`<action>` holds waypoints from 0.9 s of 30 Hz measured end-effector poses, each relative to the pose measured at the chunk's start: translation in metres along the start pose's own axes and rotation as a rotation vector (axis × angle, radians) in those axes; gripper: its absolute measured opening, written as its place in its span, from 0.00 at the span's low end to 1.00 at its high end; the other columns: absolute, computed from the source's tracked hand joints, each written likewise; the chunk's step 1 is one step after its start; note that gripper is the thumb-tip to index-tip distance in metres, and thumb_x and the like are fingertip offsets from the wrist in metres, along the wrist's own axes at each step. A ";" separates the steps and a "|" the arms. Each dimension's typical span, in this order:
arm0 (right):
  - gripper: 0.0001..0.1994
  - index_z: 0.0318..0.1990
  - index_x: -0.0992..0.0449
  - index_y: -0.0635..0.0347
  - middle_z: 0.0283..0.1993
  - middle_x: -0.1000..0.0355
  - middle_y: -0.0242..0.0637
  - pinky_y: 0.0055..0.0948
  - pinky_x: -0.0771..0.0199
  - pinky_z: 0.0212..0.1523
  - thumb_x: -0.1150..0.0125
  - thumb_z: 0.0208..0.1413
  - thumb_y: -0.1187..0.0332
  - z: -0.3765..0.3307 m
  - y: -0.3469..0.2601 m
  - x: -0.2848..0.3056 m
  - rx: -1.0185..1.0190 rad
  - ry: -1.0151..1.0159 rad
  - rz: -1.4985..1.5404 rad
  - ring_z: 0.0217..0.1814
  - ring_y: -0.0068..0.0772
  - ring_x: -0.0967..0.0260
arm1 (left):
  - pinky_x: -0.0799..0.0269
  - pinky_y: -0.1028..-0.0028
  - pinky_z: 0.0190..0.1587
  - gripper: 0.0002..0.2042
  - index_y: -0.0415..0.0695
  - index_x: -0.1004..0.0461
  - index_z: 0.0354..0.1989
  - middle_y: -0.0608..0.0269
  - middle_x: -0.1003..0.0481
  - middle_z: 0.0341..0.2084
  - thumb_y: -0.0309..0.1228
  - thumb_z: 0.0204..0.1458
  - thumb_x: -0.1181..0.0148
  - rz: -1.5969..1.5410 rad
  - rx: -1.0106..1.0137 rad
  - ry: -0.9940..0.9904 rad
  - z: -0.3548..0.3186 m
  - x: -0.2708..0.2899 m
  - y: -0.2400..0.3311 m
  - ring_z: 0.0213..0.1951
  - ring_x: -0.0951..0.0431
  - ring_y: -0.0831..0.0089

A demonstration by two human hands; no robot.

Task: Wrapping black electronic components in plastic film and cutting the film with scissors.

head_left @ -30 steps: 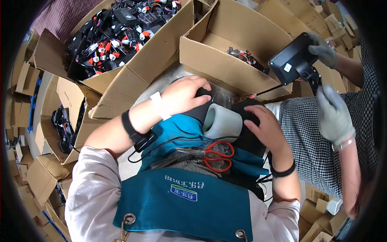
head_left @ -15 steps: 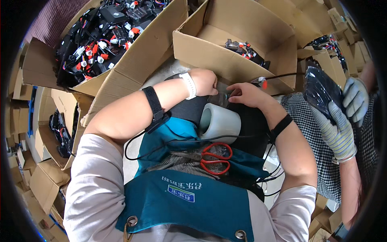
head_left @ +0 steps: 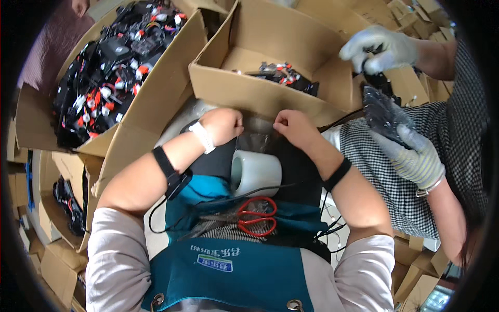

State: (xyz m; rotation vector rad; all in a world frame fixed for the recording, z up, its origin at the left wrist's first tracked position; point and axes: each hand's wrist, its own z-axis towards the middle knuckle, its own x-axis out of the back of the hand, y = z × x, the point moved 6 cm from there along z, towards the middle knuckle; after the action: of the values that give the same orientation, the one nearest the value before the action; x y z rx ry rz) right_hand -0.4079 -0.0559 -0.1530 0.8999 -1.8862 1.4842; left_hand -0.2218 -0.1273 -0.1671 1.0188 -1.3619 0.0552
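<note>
Left hand and right hand, close together half a second ago, now apart at frame centre, each fisted, apparently pinching clear film stretched between them. Tape roll lies just below; red scissors lower centre, untouched. Film now spread open.

2 open brown cardboard boxes: one just beyond both hands, another left of them; white-blue label on apron below.
</note>
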 end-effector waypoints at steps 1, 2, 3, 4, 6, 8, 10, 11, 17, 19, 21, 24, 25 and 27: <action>0.09 0.33 0.22 0.61 0.33 0.24 0.47 0.43 0.27 0.42 0.39 0.52 0.64 -0.011 -0.012 0.008 0.018 0.026 0.080 0.38 0.49 0.26 | 0.28 0.59 0.37 0.07 0.45 0.23 0.27 0.51 0.23 0.26 0.35 0.47 0.38 -0.042 0.022 0.022 -0.004 0.004 -0.005 0.33 0.22 0.53; 0.10 0.35 0.22 0.60 0.34 0.24 0.46 0.43 0.28 0.43 0.38 0.51 0.63 -0.027 -0.022 0.016 0.009 0.005 0.091 0.40 0.48 0.27 | 0.29 0.60 0.37 0.07 0.45 0.23 0.26 0.50 0.23 0.25 0.34 0.48 0.38 -0.065 0.044 0.035 -0.007 0.008 -0.005 0.33 0.23 0.53; 0.10 0.36 0.23 0.60 0.36 0.24 0.45 0.42 0.28 0.45 0.37 0.51 0.63 -0.048 -0.031 0.026 -0.001 -0.014 0.103 0.42 0.48 0.27 | 0.29 0.60 0.37 0.07 0.45 0.23 0.26 0.50 0.23 0.25 0.35 0.47 0.38 -0.099 0.050 0.054 -0.008 0.008 -0.006 0.33 0.23 0.53; 0.12 0.39 0.23 0.60 0.39 0.25 0.45 0.41 0.30 0.48 0.36 0.50 0.63 -0.071 -0.040 0.036 0.067 0.009 -0.032 0.45 0.48 0.28 | 0.29 0.60 0.37 0.08 0.45 0.23 0.26 0.50 0.23 0.25 0.36 0.48 0.38 -0.099 0.046 0.057 -0.008 0.010 -0.002 0.33 0.23 0.53; 0.14 0.42 0.24 0.60 0.43 0.25 0.44 0.40 0.31 0.51 0.35 0.50 0.63 -0.109 -0.042 0.043 0.137 0.038 -0.165 0.49 0.48 0.30 | 0.29 0.60 0.37 0.09 0.45 0.23 0.25 0.50 0.23 0.25 0.37 0.48 0.38 -0.092 0.041 0.064 -0.012 0.012 0.006 0.32 0.23 0.53; 0.22 0.50 0.29 0.61 0.51 0.29 0.45 0.39 0.35 0.57 0.33 0.48 0.62 -0.133 -0.038 0.051 0.135 0.204 -0.178 0.56 0.48 0.34 | 0.29 0.59 0.36 0.10 0.46 0.23 0.25 0.51 0.23 0.25 0.39 0.48 0.38 -0.059 0.053 0.024 -0.013 0.013 0.013 0.32 0.23 0.53; 0.25 0.52 0.30 0.62 0.52 0.31 0.47 0.40 0.36 0.58 0.33 0.48 0.61 -0.144 -0.023 0.041 0.104 0.272 -0.146 0.57 0.50 0.36 | 0.29 0.58 0.36 0.10 0.46 0.23 0.25 0.52 0.23 0.24 0.40 0.48 0.39 -0.050 0.035 0.049 -0.012 0.011 0.017 0.31 0.22 0.53; 0.27 0.54 0.32 0.63 0.54 0.33 0.49 0.42 0.37 0.59 0.33 0.47 0.61 -0.145 -0.011 0.033 0.069 0.325 -0.113 0.59 0.51 0.37 | 0.28 0.57 0.36 0.11 0.47 0.23 0.24 0.53 0.23 0.23 0.41 0.48 0.39 -0.051 0.027 0.068 -0.012 0.011 0.019 0.30 0.22 0.54; 0.27 0.55 0.30 0.55 0.55 0.37 0.46 0.46 0.41 0.59 0.33 0.48 0.58 -0.140 -0.002 0.007 -0.017 0.525 -0.232 0.56 0.52 0.42 | 0.29 0.58 0.36 0.11 0.46 0.23 0.26 0.51 0.23 0.25 0.41 0.49 0.39 -0.022 0.015 0.030 -0.009 0.009 0.028 0.32 0.23 0.52; 0.26 0.54 0.29 0.54 0.55 0.37 0.46 0.46 0.41 0.58 0.34 0.48 0.58 -0.139 0.001 0.008 -0.005 0.541 -0.160 0.56 0.52 0.42 | 0.29 0.58 0.36 0.11 0.46 0.23 0.26 0.51 0.23 0.25 0.41 0.49 0.39 -0.020 0.029 0.028 -0.010 0.009 0.025 0.32 0.23 0.52; 0.25 0.54 0.29 0.54 0.55 0.37 0.46 0.45 0.41 0.58 0.34 0.48 0.57 -0.137 0.000 0.009 -0.008 0.543 -0.159 0.56 0.52 0.42 | 0.30 0.58 0.36 0.11 0.46 0.24 0.27 0.51 0.23 0.25 0.41 0.49 0.40 -0.045 0.039 0.049 -0.008 0.010 0.021 0.32 0.23 0.52; 0.25 0.54 0.29 0.53 0.55 0.37 0.45 0.45 0.41 0.58 0.34 0.48 0.57 -0.134 -0.001 0.010 -0.009 0.539 -0.156 0.56 0.51 0.42 | 0.30 0.59 0.36 0.11 0.46 0.24 0.26 0.52 0.24 0.25 0.40 0.49 0.39 -0.050 0.040 0.049 -0.007 0.012 0.021 0.32 0.23 0.52; 0.25 0.54 0.29 0.53 0.54 0.37 0.45 0.45 0.41 0.58 0.33 0.48 0.58 -0.133 0.000 0.010 -0.013 0.535 -0.153 0.56 0.52 0.42 | 0.30 0.59 0.36 0.11 0.46 0.23 0.27 0.52 0.24 0.25 0.40 0.49 0.39 -0.057 0.037 0.054 -0.006 0.013 0.020 0.33 0.23 0.52; 0.25 0.54 0.28 0.52 0.54 0.37 0.45 0.45 0.40 0.58 0.33 0.47 0.58 -0.130 -0.002 0.010 -0.007 0.540 -0.147 0.56 0.52 0.42 | 0.29 0.59 0.36 0.11 0.46 0.23 0.27 0.52 0.23 0.25 0.41 0.48 0.39 -0.049 0.047 0.054 -0.005 0.016 0.018 0.33 0.23 0.52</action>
State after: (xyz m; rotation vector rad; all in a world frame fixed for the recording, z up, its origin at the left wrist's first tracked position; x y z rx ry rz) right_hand -0.4093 0.0691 -0.1152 0.5446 -1.3992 1.4488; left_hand -0.2241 -0.1216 -0.1428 1.0823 -1.2909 0.0775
